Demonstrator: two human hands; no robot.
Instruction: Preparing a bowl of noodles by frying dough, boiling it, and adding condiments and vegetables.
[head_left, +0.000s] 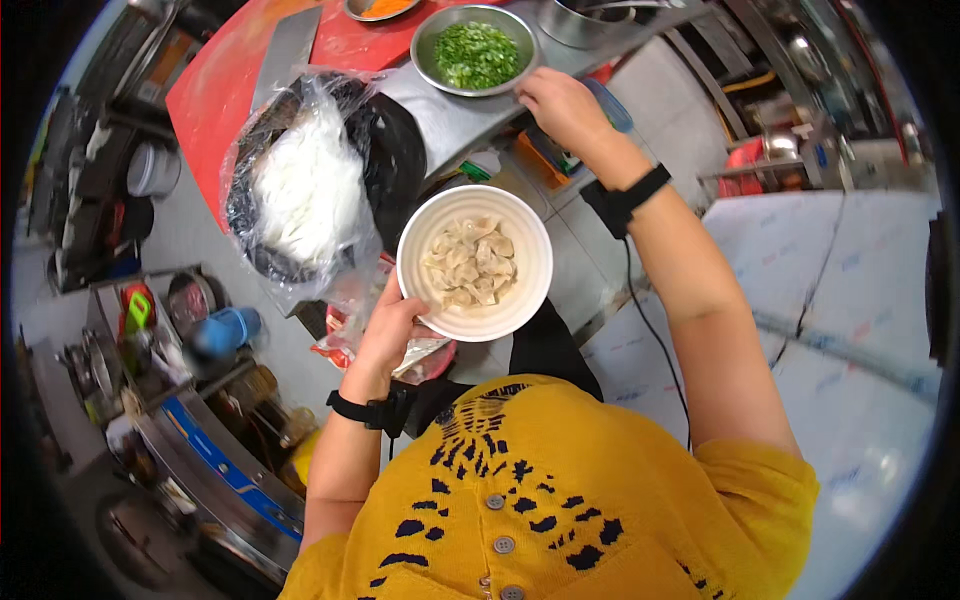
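Note:
My left hand (394, 326) grips the lower left rim of a white bowl (531, 289), thumb over the edge. Cooked wontons (472, 266) lie in a heap at the bottom of that bowl. My right hand (561, 105) is at the right rim of a stainless steel bowl (421, 69), its fingers bent; whether they pinch anything is hidden. Chopped green onions (477, 56) fill much of the steel bowl. Left of the white bowl, white noodles (311, 195) sit in clear plastic inside a black container (397, 142).
The steel bowl stands on a metal table (442, 124) beside a red board (225, 82). A dish of orange shreds (384, 7) and a steel pot (581, 26) are at the far edge. A film-covered surface (862, 285) lies to the right. A cable (652, 322) hangs from my right wristband.

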